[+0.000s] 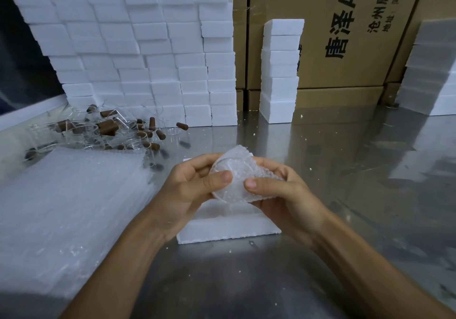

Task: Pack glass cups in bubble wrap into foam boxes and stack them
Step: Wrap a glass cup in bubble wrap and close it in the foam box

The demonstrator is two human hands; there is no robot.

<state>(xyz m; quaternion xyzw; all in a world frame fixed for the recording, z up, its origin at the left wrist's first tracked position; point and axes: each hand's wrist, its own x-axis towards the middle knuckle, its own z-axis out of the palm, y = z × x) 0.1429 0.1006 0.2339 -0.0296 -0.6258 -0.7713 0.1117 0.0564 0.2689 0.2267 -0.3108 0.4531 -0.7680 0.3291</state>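
Both my hands hold one glass cup wrapped in bubble wrap [234, 173] above the table's middle. My left hand [190, 190] grips its left side with the thumb pressed on the wrap. My right hand [283, 195] grips the right side, thumb on top. Directly beneath the bundle lies an open white foam box [227, 227], partly hidden by my hands. At the left, a flat stack of bubble wrap sheets [69, 207] rests on the table. Behind it lies a heap of bare glass cups with brown handles [106, 128].
A tall wall of stacked white foam boxes [138, 52] stands at the back left. A single column of foam boxes [280, 69] rises beside it, another stack [429, 72] at the far right. Cardboard cartons [345, 34] line the back. The metal table [345, 170] carries foam crumbs.
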